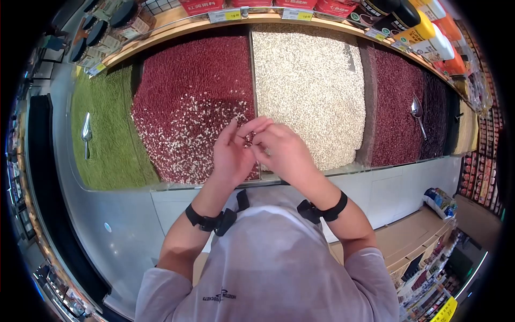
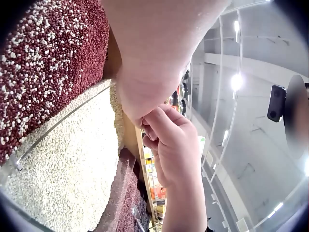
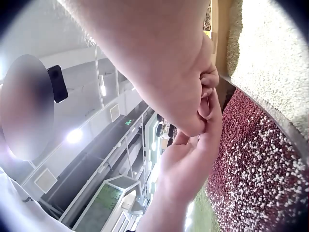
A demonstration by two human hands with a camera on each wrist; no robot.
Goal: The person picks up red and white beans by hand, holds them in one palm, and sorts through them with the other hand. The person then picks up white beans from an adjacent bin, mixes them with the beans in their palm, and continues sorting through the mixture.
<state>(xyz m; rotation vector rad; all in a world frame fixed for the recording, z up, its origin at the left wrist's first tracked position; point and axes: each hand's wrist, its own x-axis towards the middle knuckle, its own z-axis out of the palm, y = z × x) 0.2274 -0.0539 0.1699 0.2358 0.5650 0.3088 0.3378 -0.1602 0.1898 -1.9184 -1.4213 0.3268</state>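
Observation:
Both hands meet above the divider between a bin of dark red beans (image 1: 198, 64) and a bin of pale grains (image 1: 311, 80). The left hand (image 1: 233, 155) is turned palm up, its fingers loosely bent. Against its fingers rests the right hand (image 1: 287, 153), thumb and fingers bent and drawn close together. In the left wrist view the right hand (image 2: 176, 140) touches the left fingertips; the right wrist view shows the left hand (image 3: 190, 159) under the right fingers. Whether anything small lies between the fingertips cannot be told. White pieces are scattered over the near red beans (image 1: 182, 139).
On the left, a metal scoop (image 1: 86, 131) lies on green beans (image 1: 107, 107); another scoop (image 1: 417, 110) lies in a dark red bin at right. Jars (image 1: 131, 21), red packs and bottles (image 1: 424, 32) line the shelf behind. A metal edge (image 1: 322, 174) runs along the front.

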